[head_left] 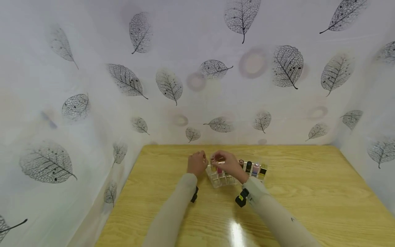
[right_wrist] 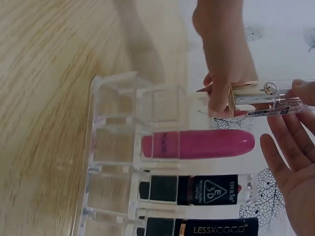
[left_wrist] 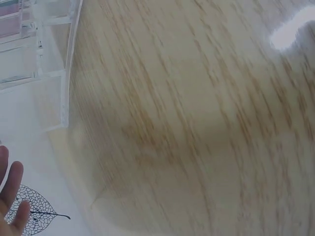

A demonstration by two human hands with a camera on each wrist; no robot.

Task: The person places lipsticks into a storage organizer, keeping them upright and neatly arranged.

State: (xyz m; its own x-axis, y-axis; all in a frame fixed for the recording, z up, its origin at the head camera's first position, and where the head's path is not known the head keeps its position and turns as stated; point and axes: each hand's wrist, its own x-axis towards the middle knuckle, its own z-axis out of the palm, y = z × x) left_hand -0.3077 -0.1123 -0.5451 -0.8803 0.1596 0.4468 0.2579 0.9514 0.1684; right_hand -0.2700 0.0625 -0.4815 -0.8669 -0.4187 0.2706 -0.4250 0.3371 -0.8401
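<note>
My right hand (head_left: 229, 164) pinches a lipstick (right_wrist: 256, 101) with a gold end and a clear, shiny body, held above the far left corner of a clear compartment organizer (head_left: 217, 183). Close to the gold end is my left hand (head_left: 197, 163); whether it touches the lipstick cannot be told. In the left wrist view, a few left fingers (left_wrist: 12, 182) show at the edge, loosely extended. Below the held lipstick, a pink tube (right_wrist: 206, 143) stands in the organizer, beside a black lipstick with a clear top (right_wrist: 211, 189) and a black LESSXCOCO lipstick (right_wrist: 219, 227).
More cosmetics fill the organizer's back row to the right, including a black tube (head_left: 248, 167), a pink-and-purple one (head_left: 255, 168) and a black-and-gold one (head_left: 263, 171). The wooden table (head_left: 308, 192) meets a leaf-patterned curtain (head_left: 191, 113) at the back and sides.
</note>
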